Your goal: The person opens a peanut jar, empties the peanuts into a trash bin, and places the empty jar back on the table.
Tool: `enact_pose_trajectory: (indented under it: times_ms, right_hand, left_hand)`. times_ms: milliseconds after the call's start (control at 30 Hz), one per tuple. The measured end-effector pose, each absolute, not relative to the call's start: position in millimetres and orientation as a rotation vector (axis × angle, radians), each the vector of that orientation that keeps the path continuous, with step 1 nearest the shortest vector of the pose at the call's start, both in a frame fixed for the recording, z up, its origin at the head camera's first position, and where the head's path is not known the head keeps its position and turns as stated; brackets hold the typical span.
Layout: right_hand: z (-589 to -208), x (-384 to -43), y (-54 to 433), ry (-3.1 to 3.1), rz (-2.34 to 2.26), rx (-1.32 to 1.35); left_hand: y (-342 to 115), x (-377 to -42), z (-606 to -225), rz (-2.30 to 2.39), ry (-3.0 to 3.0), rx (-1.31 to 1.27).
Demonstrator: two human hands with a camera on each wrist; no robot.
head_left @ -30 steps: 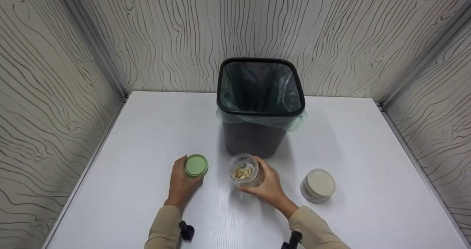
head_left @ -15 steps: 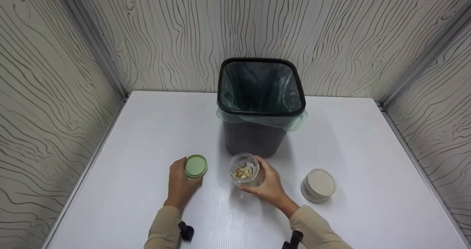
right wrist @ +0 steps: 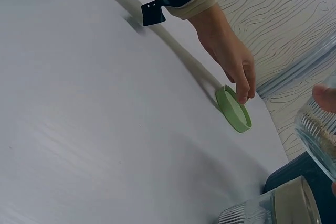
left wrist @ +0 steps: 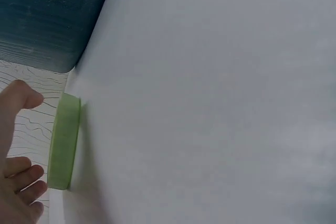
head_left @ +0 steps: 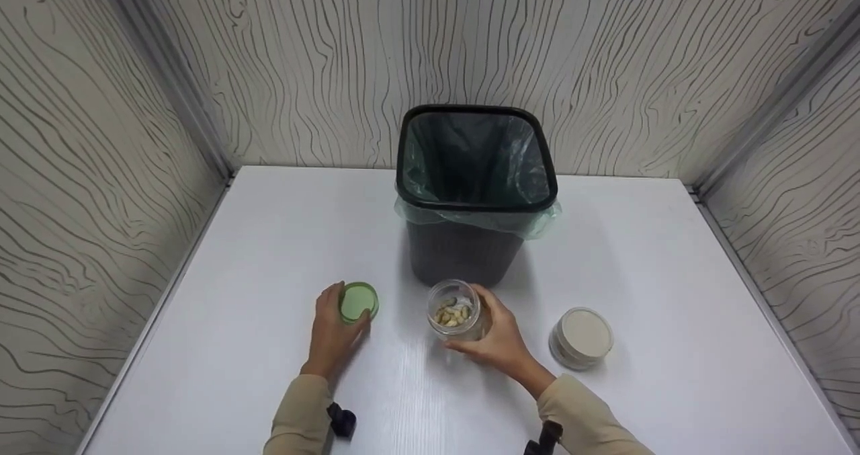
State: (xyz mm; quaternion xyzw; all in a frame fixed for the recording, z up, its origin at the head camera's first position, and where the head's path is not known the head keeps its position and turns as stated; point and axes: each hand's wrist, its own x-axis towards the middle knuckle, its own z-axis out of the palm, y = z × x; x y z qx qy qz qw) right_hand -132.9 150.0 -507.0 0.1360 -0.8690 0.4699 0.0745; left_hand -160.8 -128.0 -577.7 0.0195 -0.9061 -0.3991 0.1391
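Observation:
A green round lid [head_left: 358, 302] lies on the white table. My left hand [head_left: 334, 331] is around its left side, with thumb and fingers apart. In the left wrist view, the thumb and fingertips stand clear of the lid [left wrist: 64, 142]. My right hand [head_left: 497, 337] grips a clear jar [head_left: 463, 332] from its right side, fingers behind and thumb in front. The jar has no lid on, and several peanuts [head_left: 452, 314] lie inside. At the right edge of the right wrist view, this jar [right wrist: 317, 137] is only partly visible.
A dark trash bin [head_left: 463, 250] with a greenish liner stands behind the hands at the back of the table [head_left: 282, 226]. To the right sits another clear jar with a beige lid [head_left: 586, 334]. Patterned walls [head_left: 322, 72] enclose the table on three sides.
My left hand has let go of the green lid, which now lies flat on the table. The right hand has shifted slightly right with the jar of peanuts.

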Motion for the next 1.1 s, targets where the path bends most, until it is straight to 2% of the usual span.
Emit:
enact_pose_trajectory:
  times_ms: [300, 1100]
  right_hand:
    - [-508.7, -131.6, 153.2, -2.606, 1.448, 0.403]
    - [-503.5, -130.0, 154.8, -2.550, 1.411, 0.419]
  left_hand:
    - [-121.7, -162.3, -566.9, -1.227, -2.611, 0.095]
    - [-109.8, -166.4, -540.1, -1.331, -2.488, -0.052]
